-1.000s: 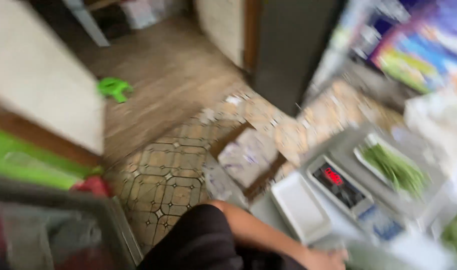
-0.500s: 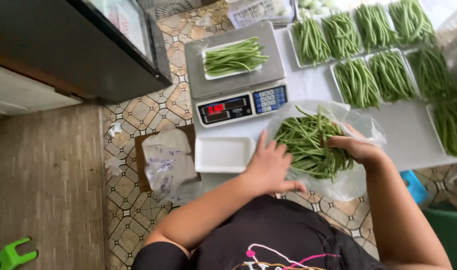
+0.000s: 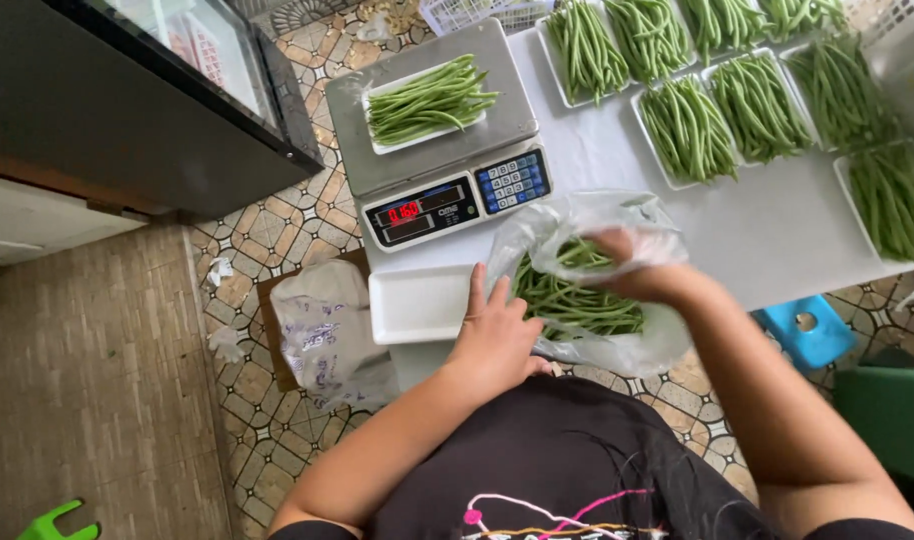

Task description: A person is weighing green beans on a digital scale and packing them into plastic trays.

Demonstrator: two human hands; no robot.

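A clear plastic bag (image 3: 617, 350) of green beans (image 3: 577, 305) lies at the near edge of the white table (image 3: 777, 225). My left hand (image 3: 497, 335) rests on the bag's left rim, fingers stretched forward and thumb hooked at the plastic. It sits beside an empty white foam tray (image 3: 417, 305). My right hand (image 3: 632, 262) is inside the bag's mouth, blurred and draped in plastic, just above the beans. Whether it grips any beans is hidden. A grey digital scale (image 3: 432, 190) behind the tray carries a tray of beans (image 3: 427, 100).
Several white trays filled with beans (image 3: 692, 125) line the table's far side. A dark glass-fronted cabinet (image 3: 157, 120) stands on the left. On the patterned tile floor are a printed sack (image 3: 327, 330), a blue stool (image 3: 807, 330) and a green crate (image 3: 892, 420).
The view swung from the floor up to the table. My right hand rose from the beans into the bag's mouth; my left hand stayed at the bag's rim.
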